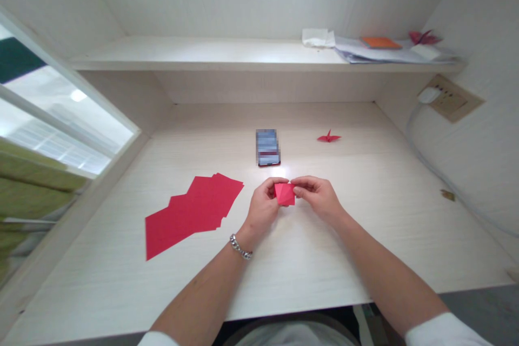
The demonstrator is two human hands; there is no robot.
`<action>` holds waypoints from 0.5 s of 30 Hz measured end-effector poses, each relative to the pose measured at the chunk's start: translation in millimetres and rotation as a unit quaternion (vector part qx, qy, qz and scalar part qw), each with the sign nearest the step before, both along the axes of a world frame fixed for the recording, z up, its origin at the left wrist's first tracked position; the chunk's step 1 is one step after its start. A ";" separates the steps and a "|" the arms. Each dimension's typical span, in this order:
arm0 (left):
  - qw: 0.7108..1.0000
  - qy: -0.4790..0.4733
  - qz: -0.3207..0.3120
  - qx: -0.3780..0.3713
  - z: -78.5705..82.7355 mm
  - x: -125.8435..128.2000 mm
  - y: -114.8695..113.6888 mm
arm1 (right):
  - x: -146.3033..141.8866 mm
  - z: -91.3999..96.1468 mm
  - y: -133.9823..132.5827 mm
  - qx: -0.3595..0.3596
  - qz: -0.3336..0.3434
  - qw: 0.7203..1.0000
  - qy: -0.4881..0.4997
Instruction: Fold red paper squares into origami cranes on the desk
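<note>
A small folded piece of red paper (pixel 284 193) is held just above the pale wooden desk (pixel 316 259), pinched from both sides. My left hand (pixel 263 206), with a metal bracelet on its wrist, grips the paper's left edge with closed fingers. My right hand (pixel 318 195) pinches its right edge. A fanned stack of flat red paper sheets (pixel 193 212) lies on the desk to the left of my hands. A finished red paper crane (pixel 328 137) sits farther back on the right.
A phone (pixel 268 147) lies flat just behind my hands. The shelf (pixel 203 57) above carries white papers, an orange pad (pixel 380 42) and another red folded figure (pixel 424 38). A wall socket with a white plug (pixel 428 95) and cable is at right. A window is at left.
</note>
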State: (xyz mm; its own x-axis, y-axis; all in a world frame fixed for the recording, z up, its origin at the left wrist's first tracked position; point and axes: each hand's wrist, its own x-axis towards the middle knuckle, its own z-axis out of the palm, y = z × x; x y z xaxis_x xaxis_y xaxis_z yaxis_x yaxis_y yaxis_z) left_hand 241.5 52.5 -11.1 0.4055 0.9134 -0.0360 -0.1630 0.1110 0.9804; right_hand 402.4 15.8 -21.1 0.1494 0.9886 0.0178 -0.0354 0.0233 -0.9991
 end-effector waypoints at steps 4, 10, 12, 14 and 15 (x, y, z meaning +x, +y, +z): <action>0.999 0.016 -0.006 0.031 0.9 -1.4 -0.3 | -1.2 3.8 -1.8 -0.004 0.010 1.000 0.018; 0.998 0.036 -0.006 0.050 2.3 -3.0 0.1 | 1.5 6.4 -2.9 -0.012 0.036 0.999 0.030; 0.998 0.042 -0.006 0.054 3.2 -3.2 0.3 | 2.1 6.2 -3.0 -0.010 0.038 0.999 0.033; 0.998 0.045 -0.004 0.053 4.2 -2.9 0.0 | 2.2 6.4 -3.3 -0.010 0.036 0.999 0.036; 0.998 0.045 -0.004 0.049 4.8 -2.6 -0.4 | 2.2 6.7 -3.4 -0.010 0.035 0.999 0.037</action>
State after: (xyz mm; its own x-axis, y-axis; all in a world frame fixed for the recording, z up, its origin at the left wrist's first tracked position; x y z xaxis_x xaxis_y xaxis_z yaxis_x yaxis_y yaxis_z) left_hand 238.9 52.2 -6.3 0.4117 0.9112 0.0176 -0.0735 0.0140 0.9972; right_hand 404.6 12.4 -14.4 0.0800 0.9967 -0.0116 -0.1105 -0.0027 -0.9939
